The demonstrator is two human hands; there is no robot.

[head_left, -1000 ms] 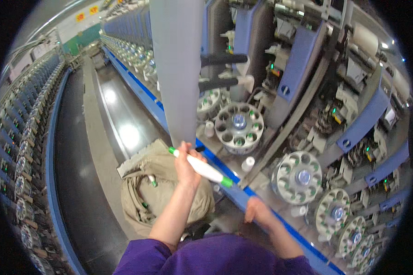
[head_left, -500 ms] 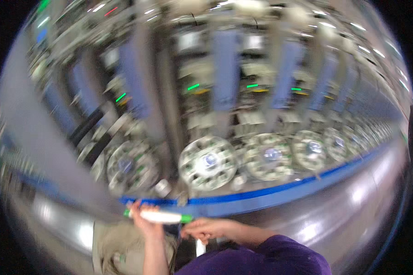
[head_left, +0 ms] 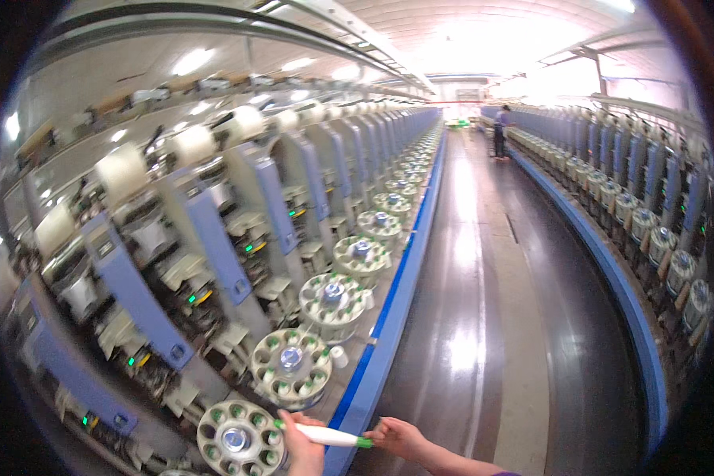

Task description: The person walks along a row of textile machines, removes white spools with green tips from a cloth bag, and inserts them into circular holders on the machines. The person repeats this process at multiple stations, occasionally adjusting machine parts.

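Observation:
My left hand [head_left: 304,450] is closed around one end of a slim yarn bobbin [head_left: 331,435], white yarn wound on a green tube. It lies nearly level at the lower middle. At its other green tip, the fingers of my right hand [head_left: 399,439] are bent and pinched together; whatever is between them is too small to make out. Just left of my left hand is a round bobbin magazine [head_left: 236,441] with a ring of pockets, some with green-tipped bobbins. A second magazine [head_left: 291,362] stands beyond it.
A long winding machine [head_left: 214,246] with blue panels and white yarn packages [head_left: 121,170] runs along the left. Its blue edge rail [head_left: 398,317] borders the aisle floor [head_left: 484,341]. Another machine row [head_left: 611,194] stands right. A person [head_left: 500,131] stands far down the aisle.
The view has turned from facing the machine to looking along the aisle. My hands still hold the bobbin between them, now beside a magazine at the lower left.

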